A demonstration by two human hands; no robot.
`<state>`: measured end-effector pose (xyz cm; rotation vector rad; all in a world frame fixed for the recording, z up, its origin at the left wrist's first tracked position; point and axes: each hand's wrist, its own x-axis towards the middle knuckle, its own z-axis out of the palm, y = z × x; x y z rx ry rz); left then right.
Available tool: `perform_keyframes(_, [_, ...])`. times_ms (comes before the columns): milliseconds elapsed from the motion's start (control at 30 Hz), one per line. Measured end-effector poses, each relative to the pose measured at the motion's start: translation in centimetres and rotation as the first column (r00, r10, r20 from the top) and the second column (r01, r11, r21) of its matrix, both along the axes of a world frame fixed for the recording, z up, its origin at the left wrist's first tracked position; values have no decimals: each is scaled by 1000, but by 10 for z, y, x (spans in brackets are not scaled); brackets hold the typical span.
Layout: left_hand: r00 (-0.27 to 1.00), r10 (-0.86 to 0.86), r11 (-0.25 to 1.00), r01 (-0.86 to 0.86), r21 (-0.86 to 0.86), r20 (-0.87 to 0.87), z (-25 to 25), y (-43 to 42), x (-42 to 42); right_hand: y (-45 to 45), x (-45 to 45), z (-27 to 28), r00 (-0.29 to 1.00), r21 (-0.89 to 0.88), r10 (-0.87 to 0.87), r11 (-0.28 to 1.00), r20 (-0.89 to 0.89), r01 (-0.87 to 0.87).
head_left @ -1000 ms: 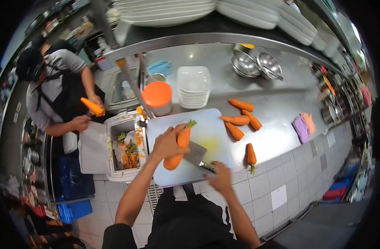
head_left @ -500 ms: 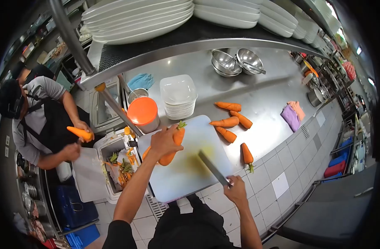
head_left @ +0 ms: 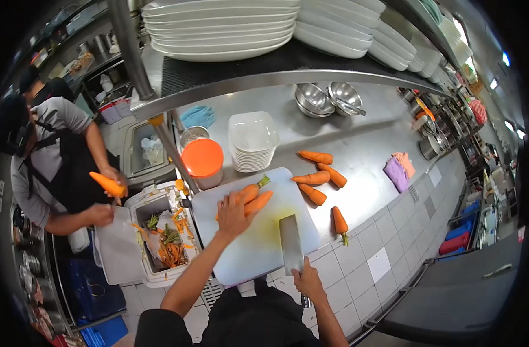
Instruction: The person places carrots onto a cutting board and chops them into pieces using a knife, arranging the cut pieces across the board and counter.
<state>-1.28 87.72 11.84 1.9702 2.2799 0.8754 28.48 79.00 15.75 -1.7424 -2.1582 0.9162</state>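
Lying partly beneath left fingers (head_left: pixel 226 205), two carrots (head_left: pixel 260 203) on cutting board (head_left: pixel 253 251)

"How many carrots (head_left: pixel 260 202) at the left hand (head_left: pixel 233 216)?"
"Two that show. Five loose carrots (head_left: pixel 312 178) lie off to its right."
"Any cleaver (head_left: pixel 291 240)?"
"One, in the right hand (head_left: pixel 309 281)."
"Any orange-lidded tub (head_left: pixel 203 162)?"
"One, ahead of the left hand and slightly leftward."

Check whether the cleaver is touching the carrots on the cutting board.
Apart. The head view shows bare cutting board between the blade of the cleaver and the carrots at the left hand.
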Motion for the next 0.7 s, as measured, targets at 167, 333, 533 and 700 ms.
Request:
perform_keyframes(167, [996,61,995,-56,-80,61,13,-62,20,24,6,-6,967,-277,-133,958,-218,69])
perform_keyframes(333, [976,103,989,-120,82,194,-17,-42,29,48,26,-23,952,-168,-167,978,-257,126])
perform_keyframes(533, [975,44,994,-64,86,217,-19,-4,64,85,21,-31,982,-128,-33,992,-185,9])
perform_keyframes(700, [962,50,981,-97,167,268,5,-5,42,93,13,-34,987,-66,-4,998,-161,-7])
